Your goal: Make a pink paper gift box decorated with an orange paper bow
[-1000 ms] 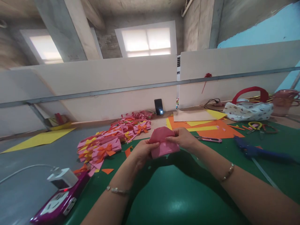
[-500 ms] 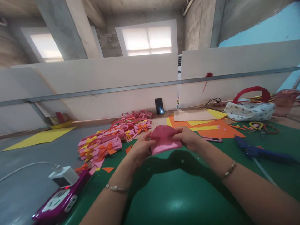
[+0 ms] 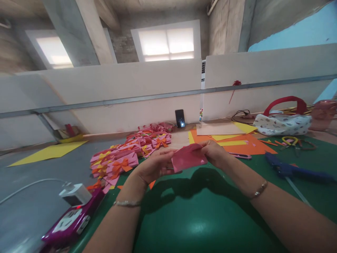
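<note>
A folded piece of pink paper (image 3: 189, 159) is held up over the green table mat (image 3: 200, 214). My right hand (image 3: 212, 153) pinches it at the upper right corner. At its left edge is my left hand (image 3: 159, 163), fingers fairly straight and partly behind the paper, gripping that side. The paper looks like a small pouch or envelope, its upper part in shadow. Left of my hands lies a pile of pink paper pieces (image 3: 131, 149) with orange and yellow bows.
On the right are a blue glue gun (image 3: 292, 171), yellow-handled scissors (image 3: 290, 141), a pink cutter (image 3: 240, 155) and orange paper sheets (image 3: 259, 147). A phone (image 3: 180, 118) leans at the back. A purple power strip (image 3: 73, 221) with a white charger (image 3: 75, 194) lies at left.
My left hand has shifted its hold, its fingers now straighter and further behind the paper. The pink paper has tilted and its raised top looks flatter. My right hand keeps its pinch.
</note>
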`<state>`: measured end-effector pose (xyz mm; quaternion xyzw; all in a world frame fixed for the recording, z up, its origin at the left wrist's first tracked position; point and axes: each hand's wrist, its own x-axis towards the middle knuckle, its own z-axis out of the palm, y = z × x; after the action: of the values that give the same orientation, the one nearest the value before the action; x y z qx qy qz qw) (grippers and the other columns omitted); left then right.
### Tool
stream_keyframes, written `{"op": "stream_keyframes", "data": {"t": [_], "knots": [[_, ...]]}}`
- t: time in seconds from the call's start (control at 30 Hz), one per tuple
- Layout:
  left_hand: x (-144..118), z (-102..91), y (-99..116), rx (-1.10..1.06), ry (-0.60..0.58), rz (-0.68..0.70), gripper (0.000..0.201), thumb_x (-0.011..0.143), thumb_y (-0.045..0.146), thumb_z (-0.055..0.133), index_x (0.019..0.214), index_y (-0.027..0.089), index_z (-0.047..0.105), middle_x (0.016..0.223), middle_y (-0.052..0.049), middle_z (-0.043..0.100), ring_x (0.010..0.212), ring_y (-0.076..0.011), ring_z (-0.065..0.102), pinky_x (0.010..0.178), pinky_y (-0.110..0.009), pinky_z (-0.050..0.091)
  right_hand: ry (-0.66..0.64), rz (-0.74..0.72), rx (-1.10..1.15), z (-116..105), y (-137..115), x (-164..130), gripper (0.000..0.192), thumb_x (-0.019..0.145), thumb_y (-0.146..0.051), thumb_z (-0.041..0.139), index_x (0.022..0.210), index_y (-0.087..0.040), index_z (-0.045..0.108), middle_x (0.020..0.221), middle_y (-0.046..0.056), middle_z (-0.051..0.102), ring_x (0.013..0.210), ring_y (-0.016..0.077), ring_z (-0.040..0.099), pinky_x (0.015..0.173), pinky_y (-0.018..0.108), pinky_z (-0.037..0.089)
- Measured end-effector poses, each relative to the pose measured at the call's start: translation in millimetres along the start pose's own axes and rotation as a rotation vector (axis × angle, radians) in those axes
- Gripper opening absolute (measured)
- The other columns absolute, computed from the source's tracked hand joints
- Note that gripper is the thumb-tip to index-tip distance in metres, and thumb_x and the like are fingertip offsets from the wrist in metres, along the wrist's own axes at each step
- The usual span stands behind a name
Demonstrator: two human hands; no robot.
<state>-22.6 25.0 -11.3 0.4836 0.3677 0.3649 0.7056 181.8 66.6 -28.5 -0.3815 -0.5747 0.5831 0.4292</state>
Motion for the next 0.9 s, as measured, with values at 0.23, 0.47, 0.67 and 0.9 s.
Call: {"op": "stream_keyframes", "data": {"t": [0.23, 0.47, 0.67, 0.9], "knots": [[7.1, 4.5, -4.0, 0.152, 0.119, 0.012, 0.028, 0.062, 0.038, 0.071, 0.075, 0.016, 0.063, 0.049, 0.007, 0.047, 0.043, -0.0042, 0.04, 0.049, -0.018, 0.037, 0.049, -0.077, -0.077, 6.2, -2.7, -3.7, 0.022, 0.052, -0.01, 0.062, 0.069, -0.014, 0.075, 0.059, 0.005, 0.07, 0.049, 0.0126, 0.056, 0.046, 0.022, 0.041], [8.5, 4.3, -7.8, 0.46, 0.183, 0.088, 0.027, 0.065, 0.041, 0.064, 0.061, 0.014, 0.059, 0.052, 0.004, 0.05, 0.049, -0.008, 0.043, 0.05, -0.021, 0.034, 0.045, -0.148, -0.163, 8.0, -3.3, -5.4, 0.028, 0.053, -0.006, 0.056, 0.07, -0.017, 0.075, 0.071, 0.004, 0.072, 0.063, 0.0149, 0.061, 0.052, 0.021, 0.044], [12.2, 6.4, -6.8, 0.763, 0.353, 0.236, 0.027, 0.071, 0.034, 0.053, 0.051, 0.016, 0.054, 0.049, 0.006, 0.042, 0.049, -0.0082, 0.035, 0.048, -0.022, 0.025, -0.008, -0.139, -0.194, -2.4, -7.5, -2.4, 0.045, 0.058, -0.003, 0.056, 0.097, -0.019, 0.069, 0.089, 0.006, 0.071, 0.076, 0.0159, 0.063, 0.065, 0.025, 0.049], [13.1, 13.0, -6.4, 0.972, 0.452, 0.354, 0.023, 0.073, 0.03, 0.048, 0.055, 0.018, 0.053, 0.048, 0.005, 0.047, 0.05, -0.0109, 0.041, 0.051, -0.023, 0.028, 0.108, -0.192, -0.367, 1.3, -5.9, -0.8, 0.017, 0.071, -0.026, 0.058, 0.07, -0.014, 0.07, 0.066, 0.004, 0.067, 0.064, 0.0146, 0.059, 0.058, 0.024, 0.045]]}}
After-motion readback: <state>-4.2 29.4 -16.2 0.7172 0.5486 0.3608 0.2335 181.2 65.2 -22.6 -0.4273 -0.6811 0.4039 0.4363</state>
